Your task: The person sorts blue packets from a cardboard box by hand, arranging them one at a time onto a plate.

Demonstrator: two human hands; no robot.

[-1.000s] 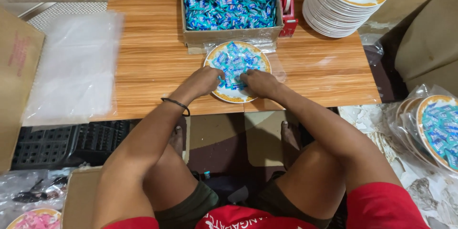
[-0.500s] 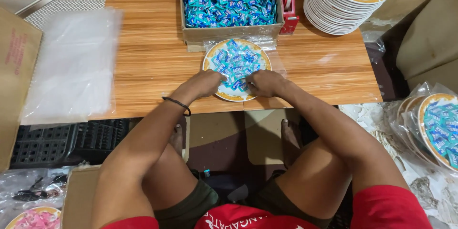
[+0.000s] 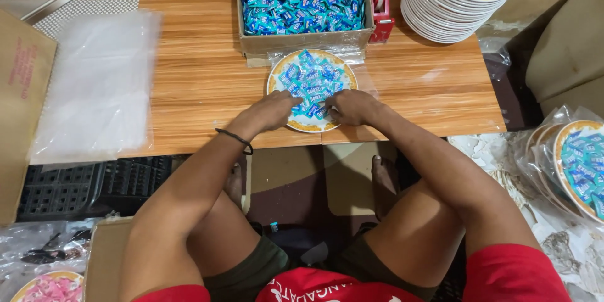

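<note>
A round plate with a gold rim (image 3: pixel 279 71) lies on the wooden table (image 3: pixel 201 75), covered with several blue wrapped candies (image 3: pixel 313 78). My left hand (image 3: pixel 272 111) rests on the plate's near left edge, its fingers spread over the candies. My right hand (image 3: pixel 350 106) touches the candies at the near right edge, fingers curled among them. Behind the plate stands an open cardboard box (image 3: pixel 302 43) full of the same blue candies.
A stack of white plates (image 3: pixel 462 0) stands at the table's far right, a red tape dispenser (image 3: pixel 379 9) beside the box. Clear plastic bags (image 3: pixel 94 82) lie at the left. Bagged candy plates (image 3: pixel 576 163) sit on the floor at right, a pink one (image 3: pixel 47 286) at bottom left.
Both hands have shifted slightly over the candies on the plate; the plate and box stay in place.
</note>
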